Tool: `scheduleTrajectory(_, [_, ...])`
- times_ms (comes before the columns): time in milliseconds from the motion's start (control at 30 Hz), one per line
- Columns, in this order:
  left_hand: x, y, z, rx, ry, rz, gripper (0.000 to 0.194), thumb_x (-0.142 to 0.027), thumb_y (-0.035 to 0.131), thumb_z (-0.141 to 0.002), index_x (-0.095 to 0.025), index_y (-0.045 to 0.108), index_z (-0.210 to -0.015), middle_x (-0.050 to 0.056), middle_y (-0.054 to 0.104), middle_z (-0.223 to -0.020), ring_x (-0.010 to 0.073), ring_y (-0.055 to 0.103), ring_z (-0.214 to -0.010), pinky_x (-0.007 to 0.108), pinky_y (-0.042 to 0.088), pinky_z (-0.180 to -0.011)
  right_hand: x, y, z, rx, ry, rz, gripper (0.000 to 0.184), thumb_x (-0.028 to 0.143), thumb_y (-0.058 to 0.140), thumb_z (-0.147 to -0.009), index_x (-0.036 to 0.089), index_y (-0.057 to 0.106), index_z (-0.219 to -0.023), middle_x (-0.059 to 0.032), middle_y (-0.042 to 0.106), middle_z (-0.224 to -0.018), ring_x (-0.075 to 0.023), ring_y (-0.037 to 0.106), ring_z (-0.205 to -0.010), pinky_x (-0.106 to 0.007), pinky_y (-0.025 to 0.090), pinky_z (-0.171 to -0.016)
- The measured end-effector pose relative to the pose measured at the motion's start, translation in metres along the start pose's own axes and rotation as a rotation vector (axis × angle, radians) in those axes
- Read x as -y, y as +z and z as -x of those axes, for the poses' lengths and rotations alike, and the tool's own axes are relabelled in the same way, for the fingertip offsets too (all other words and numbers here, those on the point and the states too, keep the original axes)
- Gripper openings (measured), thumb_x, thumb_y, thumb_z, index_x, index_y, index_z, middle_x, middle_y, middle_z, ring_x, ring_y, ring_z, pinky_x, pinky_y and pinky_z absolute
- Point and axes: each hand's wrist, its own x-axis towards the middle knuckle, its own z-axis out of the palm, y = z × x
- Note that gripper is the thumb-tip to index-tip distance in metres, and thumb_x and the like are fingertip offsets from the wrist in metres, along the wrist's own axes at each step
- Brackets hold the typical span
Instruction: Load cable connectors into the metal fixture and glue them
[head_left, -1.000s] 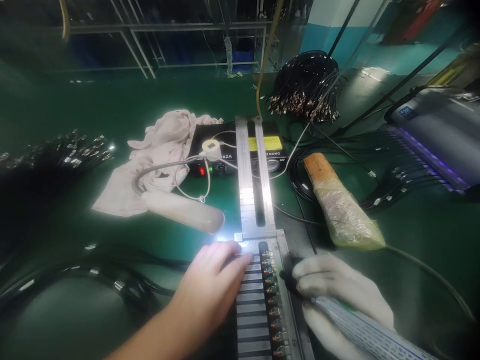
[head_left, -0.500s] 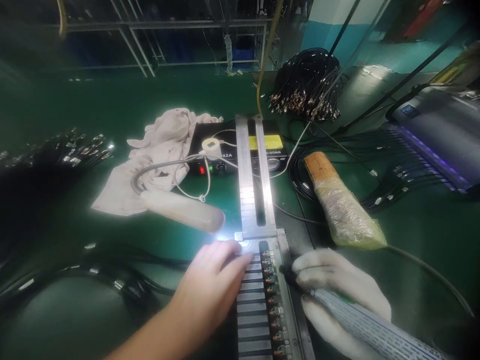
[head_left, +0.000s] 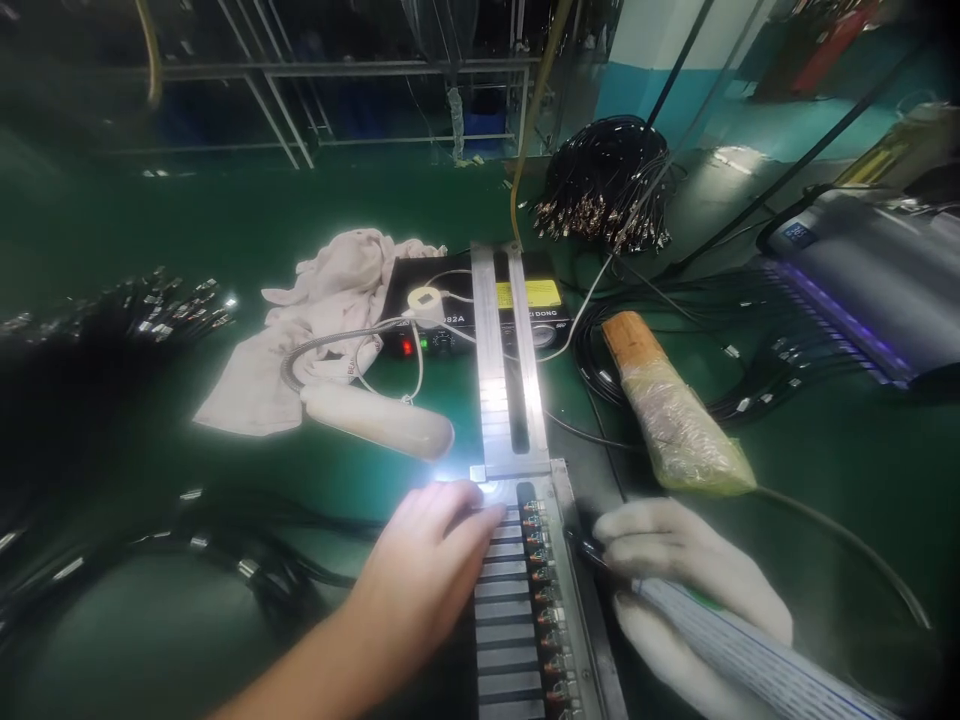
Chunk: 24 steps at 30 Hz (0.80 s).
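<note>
A long slotted metal fixture (head_left: pixel 510 603) runs toward me, with a row of small cable connectors (head_left: pixel 541 570) set along its right side. My bare left hand (head_left: pixel 429 555) is closed on the fixture's left edge near its far end, thumb on the top slots; the other fingertips are partly hidden. In my white-gloved right hand (head_left: pixel 694 575) is a white printed tube (head_left: pixel 750 635) with a black nozzle (head_left: pixel 589 548). The nozzle points left, just right of the fixture's rail, apart from the connectors as far as I can see.
A lamp (head_left: pixel 379 420) on a bendy neck shines beside the fixture's far end. Behind stand a black control box (head_left: pixel 435 275) and a white cloth (head_left: pixel 330 290). Right lie a plastic-wrapped wooden handle (head_left: pixel 679 425) and a purple-lit device (head_left: pixel 862 280). Black cable bundles (head_left: pixel 607 180) surround the fixture.
My right hand and the tube have shifted slightly to the right, away from the rail. My left hand keeps its place on the fixture. The view has tilted a little.
</note>
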Motion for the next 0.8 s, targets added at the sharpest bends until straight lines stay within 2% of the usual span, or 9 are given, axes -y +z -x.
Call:
scheduleTrajectory(133, [0.0,0.0,-0.001,0.009,-0.003,0.004,0.029,-0.013,0.041,-0.1,-0.016,0.06,-0.121,0.011,0.06,-0.107,0.0214,0.055,-0.089,0.035,0.05,-0.073,0.009,-0.005,0.003,0.0,0.046,0.013,0.02,0.007,0.065,-0.081,0.019,0.067,-0.097,-0.008,0.07,-0.097,-0.0206,0.072,-0.088,-0.027,0.062,-0.076])
scheduleTrajectory(267, [0.001,0.0,0.0,0.023,-0.014,0.027,0.029,-0.013,0.042,-0.099,-0.016,0.059,-0.122,0.011,0.059,-0.109,0.0218,0.054,-0.091,0.035,0.05,-0.074,0.002,-0.002,0.007,0.077,0.011,-0.02,0.022,0.006,0.068,-0.079,0.017,0.065,-0.098,-0.0072,0.068,-0.097,-0.0189,0.072,-0.088,-0.025,0.062,-0.078])
scheduleTrajectory(433, [0.001,0.0,0.001,0.016,0.002,0.017,0.029,-0.013,0.042,-0.1,-0.015,0.06,-0.122,0.012,0.058,-0.109,0.0221,0.054,-0.091,0.036,0.05,-0.074,-0.004,0.001,0.007,0.098,0.023,-0.044,0.023,0.004,0.065,-0.08,0.017,0.064,-0.099,-0.0074,0.067,-0.098,-0.0186,0.071,-0.089,-0.026,0.061,-0.08])
scheduleTrajectory(800, [-0.001,-0.007,-0.004,0.072,0.005,0.017,0.029,-0.01,0.046,-0.097,-0.014,0.061,-0.122,0.013,0.059,-0.109,0.0226,0.055,-0.092,0.037,0.053,-0.075,0.001,0.007,0.001,0.027,-0.002,-0.064,0.021,0.004,0.063,-0.077,0.015,0.067,-0.094,-0.0061,0.068,-0.093,-0.0166,0.071,-0.085,-0.023,0.061,-0.077])
